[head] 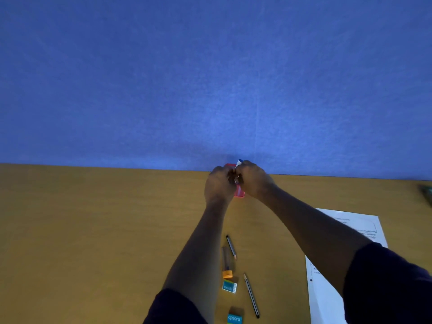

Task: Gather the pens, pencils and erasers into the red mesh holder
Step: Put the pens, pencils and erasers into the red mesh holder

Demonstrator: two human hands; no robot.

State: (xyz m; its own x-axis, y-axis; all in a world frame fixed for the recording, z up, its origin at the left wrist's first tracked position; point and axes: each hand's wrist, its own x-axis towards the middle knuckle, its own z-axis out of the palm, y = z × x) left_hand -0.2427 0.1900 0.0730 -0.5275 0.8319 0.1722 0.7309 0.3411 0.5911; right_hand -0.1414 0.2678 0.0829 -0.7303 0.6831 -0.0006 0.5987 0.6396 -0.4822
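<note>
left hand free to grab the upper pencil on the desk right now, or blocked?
Probably not at once. The left hand is up at the red mesh holder, fingers curled there beside the right hand. The upper pencil lies bare beside the left forearm, nothing on top, so the way opens once that hand lets go.

Matt wood-grain table (93,230), fuzzy blue cloth partition (210,78), white paper sheet (327,288).

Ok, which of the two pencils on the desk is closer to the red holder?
The shorter upper pencil, lying beside the clear pen; the longer pencil lies nearer the person.
</note>
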